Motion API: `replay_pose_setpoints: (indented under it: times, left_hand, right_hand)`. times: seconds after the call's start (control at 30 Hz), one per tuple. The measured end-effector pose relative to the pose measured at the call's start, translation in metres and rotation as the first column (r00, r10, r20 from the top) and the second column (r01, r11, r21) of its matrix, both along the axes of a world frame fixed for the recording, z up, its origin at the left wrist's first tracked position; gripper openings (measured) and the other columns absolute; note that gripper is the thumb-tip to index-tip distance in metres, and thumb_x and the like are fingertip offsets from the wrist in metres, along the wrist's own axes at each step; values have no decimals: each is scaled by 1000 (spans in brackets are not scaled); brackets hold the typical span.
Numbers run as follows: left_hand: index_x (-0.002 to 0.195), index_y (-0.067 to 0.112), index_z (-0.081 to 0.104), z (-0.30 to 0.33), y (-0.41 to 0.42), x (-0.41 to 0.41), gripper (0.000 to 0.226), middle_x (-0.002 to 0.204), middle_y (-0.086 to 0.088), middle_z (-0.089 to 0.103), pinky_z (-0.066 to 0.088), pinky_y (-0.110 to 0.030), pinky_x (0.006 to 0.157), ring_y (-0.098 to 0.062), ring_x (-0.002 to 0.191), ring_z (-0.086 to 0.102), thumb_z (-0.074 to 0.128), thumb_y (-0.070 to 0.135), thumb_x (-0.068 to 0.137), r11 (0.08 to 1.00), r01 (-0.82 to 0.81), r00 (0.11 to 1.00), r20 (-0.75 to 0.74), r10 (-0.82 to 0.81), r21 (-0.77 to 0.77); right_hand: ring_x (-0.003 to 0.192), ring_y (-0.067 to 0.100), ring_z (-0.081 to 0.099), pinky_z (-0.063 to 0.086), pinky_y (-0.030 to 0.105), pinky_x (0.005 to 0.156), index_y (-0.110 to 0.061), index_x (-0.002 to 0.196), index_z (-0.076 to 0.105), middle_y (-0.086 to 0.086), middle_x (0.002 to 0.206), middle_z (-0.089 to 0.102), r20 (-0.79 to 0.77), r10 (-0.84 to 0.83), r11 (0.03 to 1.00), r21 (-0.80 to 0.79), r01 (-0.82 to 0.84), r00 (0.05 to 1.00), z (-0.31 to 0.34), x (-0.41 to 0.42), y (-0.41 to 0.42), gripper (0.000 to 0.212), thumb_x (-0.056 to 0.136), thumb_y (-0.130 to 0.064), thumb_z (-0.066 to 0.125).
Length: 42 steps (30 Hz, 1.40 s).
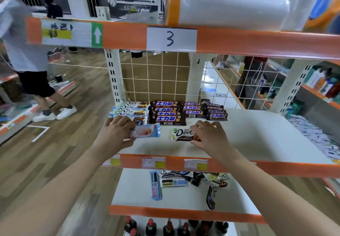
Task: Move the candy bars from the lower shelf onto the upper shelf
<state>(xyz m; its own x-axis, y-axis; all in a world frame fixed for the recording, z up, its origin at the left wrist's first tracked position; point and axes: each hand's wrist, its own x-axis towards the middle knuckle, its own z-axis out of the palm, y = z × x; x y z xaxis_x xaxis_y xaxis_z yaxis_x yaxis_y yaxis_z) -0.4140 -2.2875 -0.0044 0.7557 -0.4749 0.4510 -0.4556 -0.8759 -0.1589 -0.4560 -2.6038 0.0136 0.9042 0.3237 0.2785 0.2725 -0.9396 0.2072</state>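
My left hand [117,134] grips a pale-blue Dove bar [145,130]; my right hand [208,134] grips a dark Dove bar [182,134] beside it.

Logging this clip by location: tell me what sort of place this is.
Probably a shop, or a mock shop: orange-edged white metal shelving carrying paper price tags, rows of wrapped candy bars faced up on the shelf, and bottled goods on the neighbouring rack.

candy bars [146,132]: glossy plastic wrap | upper shelf [257,136]: smooth matt white | floor [60,143]: wood-look
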Motion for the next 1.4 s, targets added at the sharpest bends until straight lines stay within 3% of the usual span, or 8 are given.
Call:
replay_pose_setpoints:
  times: [0.1,0.3,0.43,0.67,0.8,1.4]
  left_hand:
    - [98,19,67,-2,8,8,49,93,2,60,41,-35,76,-17,90,45,40,49,72,1000,1,1000,1,-1,-10]
    - [98,20,65,-2,26,16,45,94,0,62,29,-30,76,-17,92,44,43,48,70,1000,23,1000,19,-23,-8]
    - [100,19,65,-6,40,21,39,96,-1,63,38,-35,78,-23,92,55,69,39,67,1000,29,999,21,-29,-11]
    - [100,18,66,-10,57,33,47,97,-2,63,45,-37,76,-26,90,59,84,32,58,1000,3,999,-37,-4,-28]
    - [102,18,65,-13,58,43,49,98,-2,63,39,-36,78,-26,91,57,84,33,59,998,28,999,-44,-30,-51]
    - [107,20,65,-16,62,53,52,102,0,64,45,-43,80,-25,95,60,79,47,65,998,6,997,-75,-11,-66]
  right_hand:
    - [119,19,48,29,37,98,-22,130,49,-4,126,51,-35,16,1000,2,-16,999,-1,10,8,46,90,-46,53]
    - [122,18,44,28,37,99,-23,133,46,-3,130,48,-79,20,999,37,-17,997,-2,25,30,47,92,-46,50]
    - [123,16,41,27,35,99,-25,135,43,-5,131,46,-104,11,999,53,-5,995,-4,34,47,48,92,-47,48]
    - [124,15,41,27,34,97,-27,134,43,-6,132,45,-107,1,998,66,7,994,-9,46,67,47,92,-48,48]
    - [123,15,42,26,33,99,-26,136,43,-6,131,46,-115,-15,997,79,24,993,-10,49,70,48,92,-46,49]
    - [122,15,42,27,34,98,-25,135,43,-5,131,46,-157,-30,995,94,45,987,-6,53,88,46,93,-44,49]
